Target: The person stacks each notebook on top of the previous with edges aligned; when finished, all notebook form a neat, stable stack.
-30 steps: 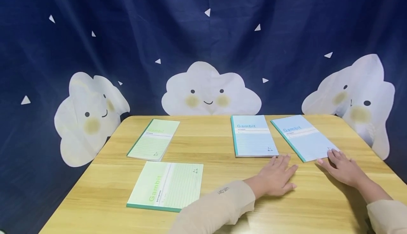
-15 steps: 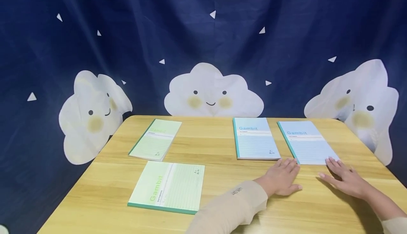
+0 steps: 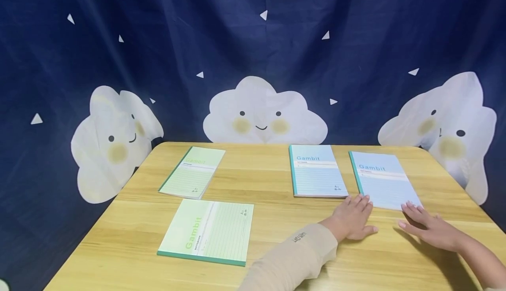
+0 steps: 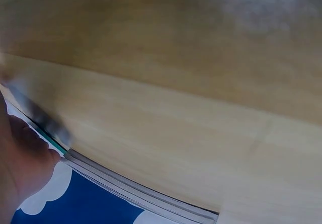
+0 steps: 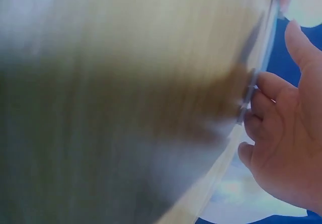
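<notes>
At the right of the frame, the left hand and right hand, fingers extended, touch the lower corners of a blue notebook; a second notebook lies beside it on the worktop.

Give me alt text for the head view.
A person's left hand and right hand rest at the near edge of a blue notebook on a wooden table. Another blue notebook and two green notebooks lie to its left.
</notes>
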The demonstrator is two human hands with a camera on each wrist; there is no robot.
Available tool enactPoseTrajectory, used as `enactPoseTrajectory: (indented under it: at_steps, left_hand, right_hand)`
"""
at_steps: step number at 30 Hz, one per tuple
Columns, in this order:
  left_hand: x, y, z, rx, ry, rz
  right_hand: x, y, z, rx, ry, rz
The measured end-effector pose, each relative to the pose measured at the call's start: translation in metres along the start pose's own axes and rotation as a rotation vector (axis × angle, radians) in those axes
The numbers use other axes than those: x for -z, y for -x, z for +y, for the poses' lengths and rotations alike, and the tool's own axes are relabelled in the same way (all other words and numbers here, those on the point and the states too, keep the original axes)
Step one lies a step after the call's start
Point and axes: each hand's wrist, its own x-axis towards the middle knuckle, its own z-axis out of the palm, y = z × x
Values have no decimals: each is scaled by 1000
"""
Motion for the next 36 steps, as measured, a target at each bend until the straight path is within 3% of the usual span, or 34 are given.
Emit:
enactPoseTrajectory:
  at_steps: [6, 17, 20, 24, 26, 32, 36]
  left_hand:
    - [0, 1, -2, -8, 26, -29]
    - [0, 11, -7, -97, 46, -32]
    - [-2, 15, -9, -125, 56, -35]
    - [-4, 22, -12, -154, 66, -45]
    - [-5, 24, -13, -166, 70, -57]
    - [-6, 31, -17, -202, 66, -81]
    - [-9, 38, -19, -231, 60, -77]
  right_hand:
    - [9, 1, -4, -30, -58, -35]
    - [17, -11, 1, -57, -32, 148]
    - [15, -14, 0, -82, 20, 239]
    - [14, -16, -2, -171, 85, 425]
    - [15, -15, -3, -205, 88, 466]
    - [13, -14, -2, -179, 135, 466]
    - [11, -11, -3, -214, 137, 406]
